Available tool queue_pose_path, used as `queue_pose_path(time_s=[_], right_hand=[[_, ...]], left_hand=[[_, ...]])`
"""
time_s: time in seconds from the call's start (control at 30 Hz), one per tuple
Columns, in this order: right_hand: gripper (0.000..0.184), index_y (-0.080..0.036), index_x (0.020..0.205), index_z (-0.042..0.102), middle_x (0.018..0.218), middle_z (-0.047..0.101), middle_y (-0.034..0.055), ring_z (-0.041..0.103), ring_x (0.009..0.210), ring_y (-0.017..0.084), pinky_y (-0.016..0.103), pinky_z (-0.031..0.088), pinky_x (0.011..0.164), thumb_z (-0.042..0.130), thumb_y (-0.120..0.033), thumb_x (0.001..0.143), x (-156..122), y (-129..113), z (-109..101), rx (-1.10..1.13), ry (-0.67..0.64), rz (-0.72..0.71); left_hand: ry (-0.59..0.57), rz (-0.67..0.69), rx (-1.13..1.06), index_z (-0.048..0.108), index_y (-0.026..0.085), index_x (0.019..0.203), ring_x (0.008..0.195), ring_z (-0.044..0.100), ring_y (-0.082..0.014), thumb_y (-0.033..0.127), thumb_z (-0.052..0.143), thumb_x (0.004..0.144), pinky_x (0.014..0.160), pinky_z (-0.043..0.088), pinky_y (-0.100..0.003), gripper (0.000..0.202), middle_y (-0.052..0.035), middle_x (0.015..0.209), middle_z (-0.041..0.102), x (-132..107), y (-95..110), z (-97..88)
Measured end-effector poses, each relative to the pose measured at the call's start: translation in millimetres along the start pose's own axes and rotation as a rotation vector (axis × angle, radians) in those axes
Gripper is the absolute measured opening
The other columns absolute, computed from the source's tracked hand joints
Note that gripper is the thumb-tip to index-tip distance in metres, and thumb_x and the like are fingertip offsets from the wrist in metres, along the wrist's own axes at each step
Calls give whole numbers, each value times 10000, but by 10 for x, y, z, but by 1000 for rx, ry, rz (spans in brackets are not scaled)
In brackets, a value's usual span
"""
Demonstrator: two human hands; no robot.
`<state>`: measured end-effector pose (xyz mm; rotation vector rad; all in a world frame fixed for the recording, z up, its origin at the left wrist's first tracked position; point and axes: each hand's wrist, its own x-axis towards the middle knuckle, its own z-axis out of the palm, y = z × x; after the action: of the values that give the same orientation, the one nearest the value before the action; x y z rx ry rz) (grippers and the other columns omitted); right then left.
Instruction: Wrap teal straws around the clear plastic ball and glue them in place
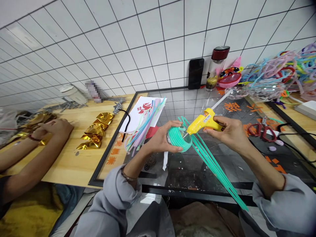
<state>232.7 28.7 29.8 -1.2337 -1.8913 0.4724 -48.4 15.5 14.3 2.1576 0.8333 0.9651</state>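
Note:
My left hand [161, 140] is closed around a round object wound with teal tubing [179, 140], held above the glass table. My right hand [230, 131] grips a yellow hot glue gun [203, 121], and its nozzle tip touches the teal coil. Several long teal straws [214, 166] trail from the coil down toward the table's near edge.
A glass tabletop [197, 171] with a black frame lies below. A bundle of pastel straws [144, 126] rests on paper at left. Red scissors [263, 131], a jar [216, 67], a phone [196, 73] and a heap of coloured straws [278, 74] lie right. Another person's hands [53, 128] rest beside gold foil pieces [96, 133].

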Motion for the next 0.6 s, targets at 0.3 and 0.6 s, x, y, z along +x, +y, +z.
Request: queue_pose_path(time_s=[0.3, 0.6], right_hand=[[438, -212, 623, 486, 588, 421, -27, 357, 552, 115, 262, 267, 485, 710, -563, 760, -23, -4, 58, -5, 52, 18], [422, -208, 651, 547, 595, 454, -28, 393, 544, 122, 271, 272, 505, 699, -596, 718, 57, 113, -40, 11, -38, 151]], left_hand=[[8, 1, -22, 514, 240, 1235, 1317, 561, -343, 383, 902, 608, 1129, 422, -567, 751, -147, 1355, 581, 0, -19, 14], [1, 5, -20, 522, 240, 1244, 1319, 560, -352, 376, 899, 611, 1131, 412, -579, 749, -146, 1351, 594, -1, -11, 5]])
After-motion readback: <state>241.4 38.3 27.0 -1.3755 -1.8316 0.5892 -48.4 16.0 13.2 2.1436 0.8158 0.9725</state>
